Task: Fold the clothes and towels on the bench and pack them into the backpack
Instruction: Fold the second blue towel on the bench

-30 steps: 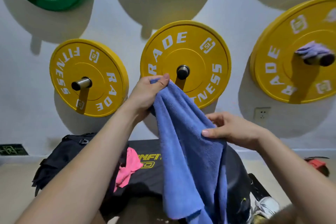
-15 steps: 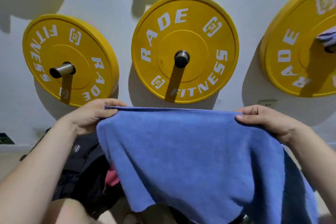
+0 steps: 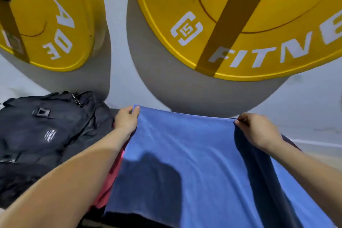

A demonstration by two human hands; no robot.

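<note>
A blue towel (image 3: 194,163) lies spread wide across the bench in front of me. My left hand (image 3: 126,119) pinches its far left corner. The far right corner is pinched by my right hand (image 3: 257,129). A black backpack (image 3: 46,131) sits at the left end of the bench, right beside my left forearm. A pink garment (image 3: 109,185) shows between the backpack and the towel, partly hidden under my left arm and the towel's edge.
Two yellow weight plates (image 3: 240,24) hang on the white wall just beyond the bench, close above my hands. Pale floor (image 3: 314,153) shows at the right past the bench.
Both hands have carried the stretched towel down and forward, so it now lies across the bench instead of hanging in the air. My view has dropped closer to the bench.
</note>
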